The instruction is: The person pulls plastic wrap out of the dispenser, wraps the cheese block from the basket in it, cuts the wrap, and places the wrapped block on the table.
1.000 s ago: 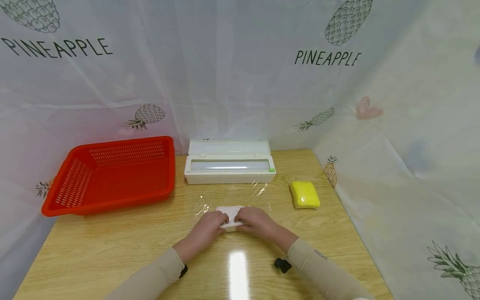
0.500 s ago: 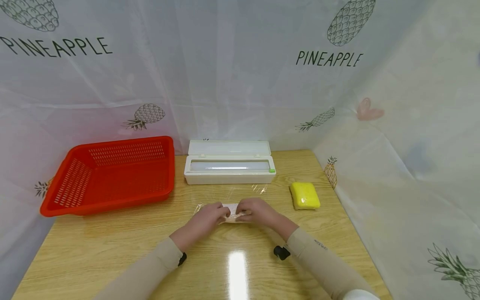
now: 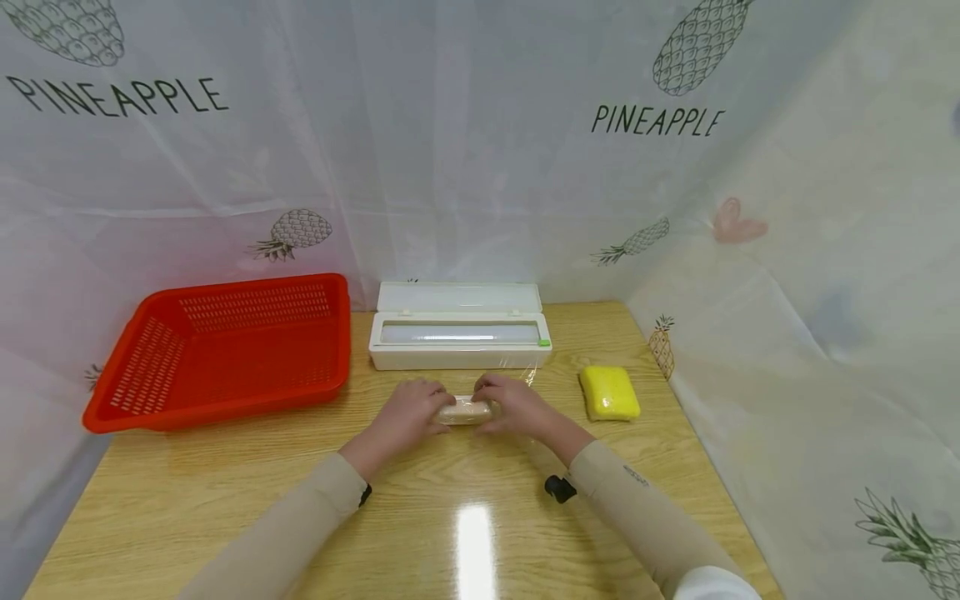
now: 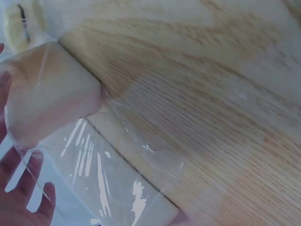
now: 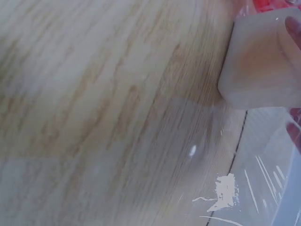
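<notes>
- Curtain [image 3: 480,150]: "PINEAPPLE" reads at left and again right of centre.
- Red basket [image 3: 262,358]: its left end covers the table's [image 3: 405,542] edge.
- Left hand [image 3: 408,410]: fingers and thumb grip the pale block's [image 3: 467,408] left end.
- The block lies between both hands, before the white box [image 3: 461,358]; clear film's [image 4: 99,183] edges are hard to trace.
- Right hand [image 3: 516,406]: fingers and thumb pinch the right end; sleeve [image 3: 630,508] lettering is illegible.
- Yellow block [image 3: 610,392]: near the table's right edge.

On my remote feed I saw beige L slv [image 3: 273,533] & R slv [image 3: 637,525], latter w/ dk lettering [image 3: 636,476], wht patch [image 3: 716,585]; blk pc [image 3: 559,489] by R, blk bit [image 3: 365,495] by L.
</notes>
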{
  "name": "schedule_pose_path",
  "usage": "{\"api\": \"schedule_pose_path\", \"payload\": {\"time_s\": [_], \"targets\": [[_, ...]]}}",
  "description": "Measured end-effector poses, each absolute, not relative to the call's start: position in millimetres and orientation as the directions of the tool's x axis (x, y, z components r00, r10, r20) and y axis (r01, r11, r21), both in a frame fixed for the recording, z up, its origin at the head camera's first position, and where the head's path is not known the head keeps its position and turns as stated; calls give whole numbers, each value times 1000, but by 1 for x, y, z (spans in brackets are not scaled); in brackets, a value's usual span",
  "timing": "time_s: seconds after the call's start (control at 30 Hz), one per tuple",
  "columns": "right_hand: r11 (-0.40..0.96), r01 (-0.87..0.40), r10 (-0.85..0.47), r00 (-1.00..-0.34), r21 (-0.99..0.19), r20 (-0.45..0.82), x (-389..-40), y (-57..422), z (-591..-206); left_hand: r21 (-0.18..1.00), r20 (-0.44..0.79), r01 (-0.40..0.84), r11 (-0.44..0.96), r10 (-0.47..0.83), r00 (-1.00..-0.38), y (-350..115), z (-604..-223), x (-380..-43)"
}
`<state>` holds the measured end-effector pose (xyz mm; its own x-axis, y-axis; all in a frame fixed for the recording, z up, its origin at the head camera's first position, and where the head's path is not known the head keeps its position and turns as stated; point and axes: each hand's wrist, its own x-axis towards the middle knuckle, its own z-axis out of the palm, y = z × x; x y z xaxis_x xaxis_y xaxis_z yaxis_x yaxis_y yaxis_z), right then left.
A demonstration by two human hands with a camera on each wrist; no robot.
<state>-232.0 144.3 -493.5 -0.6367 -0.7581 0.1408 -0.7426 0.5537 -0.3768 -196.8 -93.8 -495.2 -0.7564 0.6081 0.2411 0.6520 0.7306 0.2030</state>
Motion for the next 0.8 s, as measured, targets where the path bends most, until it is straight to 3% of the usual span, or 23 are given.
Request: {"api": "schedule_pose_path", "payload": {"time_s": [0.17,0.37,0.5,0.8], "targets": [[546,-819,-780,-573,-175,250,-243,143,-495,122,242,623,773,585,-774,-95,-496,-201],[570,-818,-799,-573,-74,183,-255,143,-496,58,243,619,783,590,-770,-95,-495,-208],[614,-786,-776,-618,-68,127,-260,144,-497,78,210,602,795,577,-790,-97,-497,-214],[693,-700,-701,-710,-171,65,-263,144,-500,106,168,534,839,514,-841,-101,-502,-223]]}}
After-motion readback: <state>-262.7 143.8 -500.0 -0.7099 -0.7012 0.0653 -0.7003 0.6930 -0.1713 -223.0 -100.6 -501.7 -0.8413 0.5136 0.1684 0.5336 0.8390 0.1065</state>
